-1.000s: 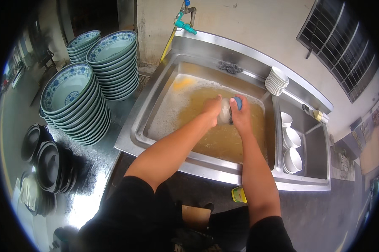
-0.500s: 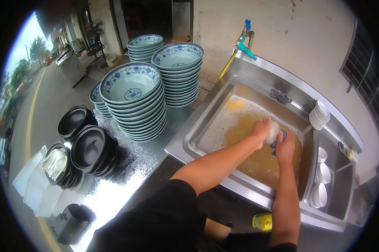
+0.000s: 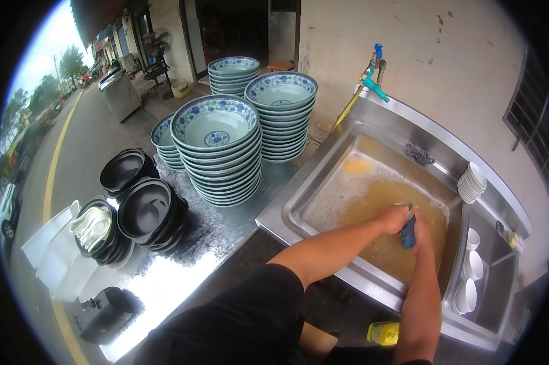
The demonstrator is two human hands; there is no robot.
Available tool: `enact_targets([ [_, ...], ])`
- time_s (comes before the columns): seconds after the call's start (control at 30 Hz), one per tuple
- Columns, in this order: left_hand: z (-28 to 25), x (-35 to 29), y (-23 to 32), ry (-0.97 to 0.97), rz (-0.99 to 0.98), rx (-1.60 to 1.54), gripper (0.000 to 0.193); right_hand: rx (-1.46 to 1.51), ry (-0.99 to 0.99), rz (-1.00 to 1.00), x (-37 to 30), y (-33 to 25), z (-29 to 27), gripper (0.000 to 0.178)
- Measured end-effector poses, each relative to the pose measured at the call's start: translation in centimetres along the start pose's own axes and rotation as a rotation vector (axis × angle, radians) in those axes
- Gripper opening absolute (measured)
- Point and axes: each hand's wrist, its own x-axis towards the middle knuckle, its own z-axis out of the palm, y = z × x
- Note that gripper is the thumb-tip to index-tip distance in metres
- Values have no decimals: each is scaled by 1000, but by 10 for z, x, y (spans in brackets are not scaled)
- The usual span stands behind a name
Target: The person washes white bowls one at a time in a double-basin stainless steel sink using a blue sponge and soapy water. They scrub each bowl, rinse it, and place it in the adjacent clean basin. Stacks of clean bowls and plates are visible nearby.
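Observation:
Over the large sink basin [image 3: 316, 182] of cloudy brown, foamy water, my two hands meet. My left hand [image 3: 394, 221] is closed on a small pale bowl [image 3: 405, 206], seen only as a bit of rim between my hands. My right hand [image 3: 421, 230] grips a blue-grey cloth [image 3: 407, 235] pressed against the bowl and hanging below it. Most of the bowl and several fingertips are hidden. In the narrower basin on the right, small white cups [image 3: 465, 295] lie on their sides in a row.
Left of the sink, a metal table [image 3: 226, 228] carries tall stacks of blue-patterned bowls [image 3: 216, 125], black bowls [image 3: 145, 210] and white spoons [image 3: 93, 227]. A teal tap [image 3: 375, 85], a dark scourer [image 3: 419, 154] and stacked small dishes [image 3: 472, 182] line the sink's back. A yellow bottle [image 3: 383, 333] stands below.
My hands have come closer together and lower, and the bowl has turned so that less of it shows. More of the cloth is visible. The whole view has shifted slightly.

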Motion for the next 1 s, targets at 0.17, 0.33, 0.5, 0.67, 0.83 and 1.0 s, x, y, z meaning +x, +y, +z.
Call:
enact_targets([
  [0.17, 16, -5, -34, -376, 112, 118, 10, -729, 115, -11, 41, 52, -26, 47],
  [0.33, 2, 0, -33, -240, 5, 67, 12, -1043, 23, -61, 14, 37, -12, 43],
  [0.5, -7, 1, -36, 341, -124, 218, 33, -1087, 107, -156, -11, 0, 9, 44],
  [0.67, -21, 6, -2, -4, -599, -556, 34, -842, 397, -268, -26, -20, 10, 37],
  [0.83, -25, 8, 5, -373, -593, -662, 26, -655, 592, -676, -35, -33, 13, 25],
  [1.0, -14, -6, 25, -359, -484, -809, 26, -395, 535, -752, -39, -39, 18, 29],
])
